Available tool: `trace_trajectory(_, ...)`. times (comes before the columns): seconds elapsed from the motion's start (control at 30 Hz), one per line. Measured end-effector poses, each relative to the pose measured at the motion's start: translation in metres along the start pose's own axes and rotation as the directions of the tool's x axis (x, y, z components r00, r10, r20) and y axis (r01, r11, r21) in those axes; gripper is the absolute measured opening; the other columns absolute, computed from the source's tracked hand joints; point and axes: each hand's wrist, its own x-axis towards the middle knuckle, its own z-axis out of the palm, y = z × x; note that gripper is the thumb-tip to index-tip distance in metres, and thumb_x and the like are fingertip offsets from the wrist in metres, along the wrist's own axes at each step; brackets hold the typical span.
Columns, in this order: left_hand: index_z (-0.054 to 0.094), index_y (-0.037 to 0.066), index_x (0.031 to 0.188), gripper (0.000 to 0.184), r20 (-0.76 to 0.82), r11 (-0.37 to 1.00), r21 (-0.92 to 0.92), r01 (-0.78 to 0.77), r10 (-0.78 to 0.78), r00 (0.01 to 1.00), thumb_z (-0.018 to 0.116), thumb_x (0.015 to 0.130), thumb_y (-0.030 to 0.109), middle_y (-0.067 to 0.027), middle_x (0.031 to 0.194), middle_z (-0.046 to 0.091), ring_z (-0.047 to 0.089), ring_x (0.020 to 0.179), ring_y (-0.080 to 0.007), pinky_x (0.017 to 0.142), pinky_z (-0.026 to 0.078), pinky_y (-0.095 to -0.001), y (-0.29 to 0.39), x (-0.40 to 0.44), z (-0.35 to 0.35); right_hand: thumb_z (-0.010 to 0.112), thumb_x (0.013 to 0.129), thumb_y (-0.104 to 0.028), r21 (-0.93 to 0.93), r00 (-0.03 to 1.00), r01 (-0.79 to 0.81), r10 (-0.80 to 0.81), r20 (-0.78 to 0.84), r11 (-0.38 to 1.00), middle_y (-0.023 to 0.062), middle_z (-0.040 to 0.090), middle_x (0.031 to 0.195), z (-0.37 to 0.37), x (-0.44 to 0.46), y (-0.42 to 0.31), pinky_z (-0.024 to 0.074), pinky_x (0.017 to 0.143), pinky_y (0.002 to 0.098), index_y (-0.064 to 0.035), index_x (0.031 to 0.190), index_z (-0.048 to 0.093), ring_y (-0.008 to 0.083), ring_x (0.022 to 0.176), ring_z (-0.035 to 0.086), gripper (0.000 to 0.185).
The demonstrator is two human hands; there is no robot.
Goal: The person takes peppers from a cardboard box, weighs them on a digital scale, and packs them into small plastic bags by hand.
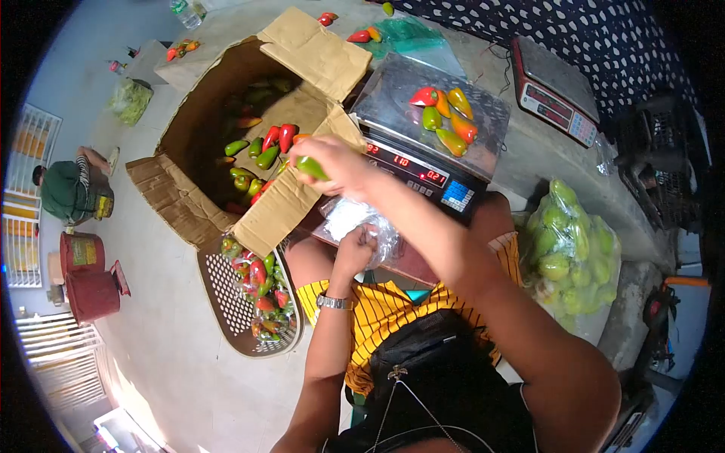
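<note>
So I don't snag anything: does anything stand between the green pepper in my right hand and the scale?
A box flap shows between your right hand and the scale. The hand appears to be above it, so it probably won't block the green pepper. Nothing else visible stands between.

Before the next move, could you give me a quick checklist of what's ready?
1. Green pepper secured: ok, in the right hand.
2. Plastic held: ok, by the left hand.
3. Plastic opened up: cannot tell, it looks bunched.
4. Scale switched on: ok, red digits show.
5. Scale's peppers bagged: not ok, they lie loose.
6. Box open: ok, its flaps are spread.
</note>
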Motion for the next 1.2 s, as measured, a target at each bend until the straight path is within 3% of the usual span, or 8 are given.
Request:
trace_trajectory(0.17,0.068,-0.006,0.116,0.03,-0.053,0.992,0.032,-0.122,0.123,0.991,0.066,0.088,0.003,-0.0107,0.093,0.075,0.067,0.082,-0.0142,0.077,0.054,-0.0325,0.029,-0.013,0.0,0.055,0.103,-0.031,0.525,0.978,-0.04,-0.075,0.195,0.85,0.0111,0.063,0.102,0.034,0.037,0.04,0.047,0.056,0.0287,-0.006,0.124,0.057,0.0175,0.072,0.062,0.033)
trace_trajectory(0.27,0.068,-0.004,0.117,0.031,-0.029,0.994,0.055,-0.098,0.1,0.995,0.068,0.089,0.008,-0.0145,0.094,0.076,0.068,0.082,-0.0172,0.078,0.054,-0.0359,0.022,-0.012,-0.001,0.055,0.102,-0.027,0.53,0.991,-0.057,-0.017,0.134,0.846,0.0139,0.064,0.109,0.037,0.03,0.036,0.0533,0.073,0.0332,-0.0041,0.129,0.055,0.0218,0.082,0.066,0.035)
trace_trajectory(0.43,0.071,0.004,0.115,0.029,0.016,0.998,0.067,-0.008,0.007,1.0,0.07,0.089,0.015,-0.0089,0.071,0.064,0.059,0.066,-0.015,0.064,0.05,-0.0349,-0.019,-0.003,0.001,0.063,0.092,-0.007,-0.336,0.909,0.284,-0.364,-0.205,0.898,0.0163,0.065,0.114,0.024,0.104,0.004,0.0552,0.082,0.0415,-0.0014,0.127,0.055,0.0247,0.098,0.067,0.037)
trace_trajectory(0.53,0.071,0.006,0.114,0.028,-0.058,0.987,0.161,0.008,0.002,0.998,0.07,0.088,0.016,-0.0054,0.064,0.055,0.052,0.06,-0.0139,0.058,0.046,-0.0344,0.002,-0.011,0.002,0.071,0.086,-0.015,-0.999,0.743,-0.041,-0.668,-0.029,-0.002,0.0195,0.07,0.106,-0.031,0.177,0.01,0.0561,0.086,0.0432,-0.0014,0.123,0.062,0.0323,0.096,0.071,0.041)
trace_trajectory(0.6,0.071,0.007,0.114,0.028,-0.058,0.995,0.099,-0.007,0.013,0.998,0.07,0.088,0.016,-0.0054,0.064,0.053,0.052,0.061,-0.0139,0.059,0.046,-0.0336,-0.015,-0.008,0.004,0.073,0.082,-0.017,-0.914,0.973,-0.147,0.109,-0.202,-0.378,0.0227,0.07,0.116,-0.062,0.226,0.025,0.0544,0.092,0.0432,-0.0038,0.123,0.068,0.0349,0.109,0.068,0.043)
trace_trajectory(0.8,0.07,0.008,0.117,0.028,-0.035,0.996,0.04,0.082,-0.081,0.996,0.069,0.09,0.015,-0.0043,0.063,0.054,0.051,0.056,-0.0134,0.055,0.045,-0.0334,0.022,-0.011,-0.003,0.075,0.078,-0.018,-0.732,0.994,0.011,-0.073,0.083,-0.682,0.0152,0.068,0.128,-0.013,0.19,0.04,0.0527,0.095,0.0445,-0.0033,0.122,0.072,0.0282,0.118,0.065,0.046)
trace_trajectory(0.97,0.069,0.006,0.119,0.03,0.009,0.988,0.15,0.03,-0.032,0.999,0.071,0.09,0.015,-0.0122,0.076,0.067,0.064,0.07,-0.0172,0.067,0.052,-0.0362,0.018,-0.005,-0.006,0.07,0.081,-0.02,-0.951,0.973,0.229,0.067,0.22,-0.209,0.0197,0.072,0.118,0.038,0.232,0.061,0.0572,0.092,0.0449,-0.0037,0.114,0.075,0.0348,0.113,0.069,0.038)
trace_trajectory(1.2,0.068,0.003,0.12,0.034,-0.051,0.984,0.015,-0.177,0.177,0.983,0.073,0.09,0.018,-0.0184,0.097,0.072,0.069,0.093,-0.0229,0.084,0.054,-0.0382,-0.001,-0.004,0.004,0.072,0.084,-0.023,-0.856,0.956,0.207,0.285,0.074,-0.473,0.0152,0.07,0.13,0.087,0.295,0.151,0.0506,0.104,0.0423,-0.0082,0.116,0.077,0.0306,0.122,0.066,0.036)
